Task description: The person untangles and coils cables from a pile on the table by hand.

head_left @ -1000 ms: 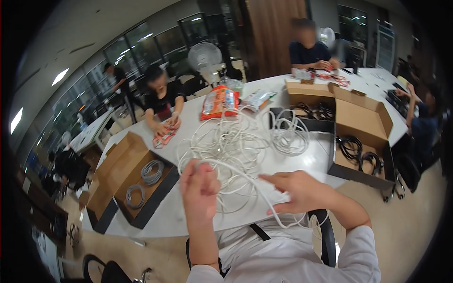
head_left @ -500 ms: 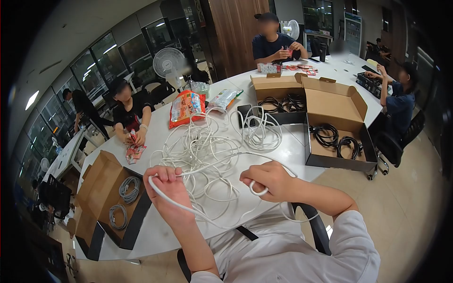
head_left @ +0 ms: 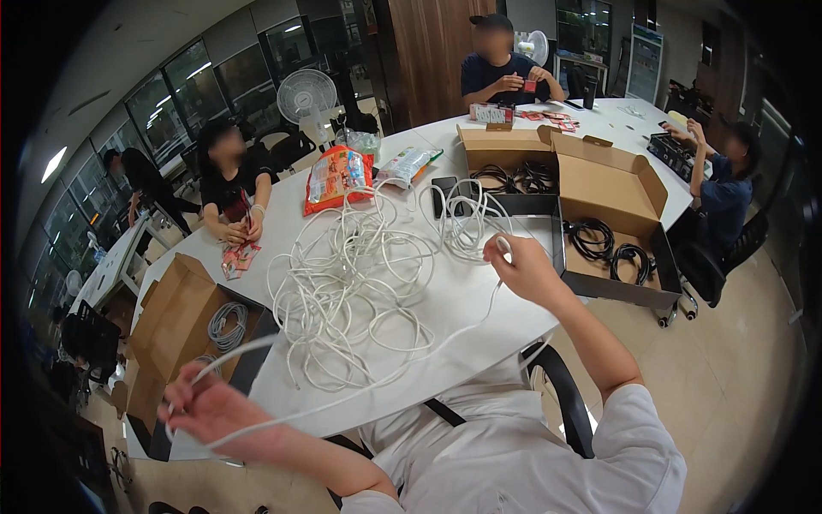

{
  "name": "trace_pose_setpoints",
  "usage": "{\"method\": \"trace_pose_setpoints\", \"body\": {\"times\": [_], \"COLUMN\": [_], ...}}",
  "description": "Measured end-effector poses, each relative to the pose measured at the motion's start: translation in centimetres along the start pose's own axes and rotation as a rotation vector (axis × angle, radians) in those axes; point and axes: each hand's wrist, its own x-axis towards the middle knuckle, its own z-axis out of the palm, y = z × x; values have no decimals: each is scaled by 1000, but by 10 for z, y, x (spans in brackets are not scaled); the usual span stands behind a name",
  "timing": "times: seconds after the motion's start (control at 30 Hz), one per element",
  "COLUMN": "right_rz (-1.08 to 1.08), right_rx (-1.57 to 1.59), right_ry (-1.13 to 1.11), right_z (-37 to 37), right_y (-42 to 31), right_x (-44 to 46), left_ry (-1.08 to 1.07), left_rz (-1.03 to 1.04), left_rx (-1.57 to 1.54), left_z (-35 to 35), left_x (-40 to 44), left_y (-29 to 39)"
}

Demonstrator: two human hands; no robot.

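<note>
A long white cable (head_left: 428, 349) runs between my two hands. My left hand (head_left: 210, 411), smeared by motion, is out over the left box with the cable looped round its curled fingers. The fingers of my right hand (head_left: 522, 270) are closed on the same cable, raised over the table's right part near the black box. A big tangle of white cable (head_left: 342, 291) lies on the table between my hands. Just behind my right hand is a smaller white cable coil (head_left: 462, 227).
The left cardboard box (head_left: 175, 313) holds coiled grey cables (head_left: 227, 327). Two open boxes at right hold black cables (head_left: 591, 242). Snack bags (head_left: 338, 178) and a dark phone-like object (head_left: 445, 197) lie further back. Several people sit round the white table (head_left: 505, 330); a fan (head_left: 306, 96) stands behind.
My left hand has swung left and down towards the left box, drawing cable along. My right hand has risen and moved slightly away from me. The cable between them now stretches wider.
</note>
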Motion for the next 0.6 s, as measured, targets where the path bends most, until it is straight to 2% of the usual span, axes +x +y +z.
{"method": "trace_pose_setpoints", "body": {"times": [0.07,0.1,0.2,0.23,0.33,0.4,0.43,0.5,0.6], "right_rz": [165,122,213,228,338,304,172,-78,-94], "right_rx": [217,224,178,230,684,827,877,965,518], "right_ry": [-247,-329,-447,-476,-465,-454,-520,-615,-826], "right_z": [-3,-1,-1,-1,-2,-7,0,7,32], "right_y": [-3,-8,-26,-26,-5,-3,-5,-7,6], "right_x": [-2,-4,-3,1,12,16,14,5,-17], "left_ry": [-5,16,-190,-133,-156,-78,-49,-39,-37], "left_rz": [84,137,77,103,-5,-14,-66,-42,-57], "left_rx": [142,214,217,231,135,348,472,480,430], "left_z": [13,28,23,24,11,3,1,3,-5], "left_x": [-1,-8,-15,-17,-16,-15,-17,-19,-25], "left_y": [18,16,18,14,14,10,14,6,-11]}}
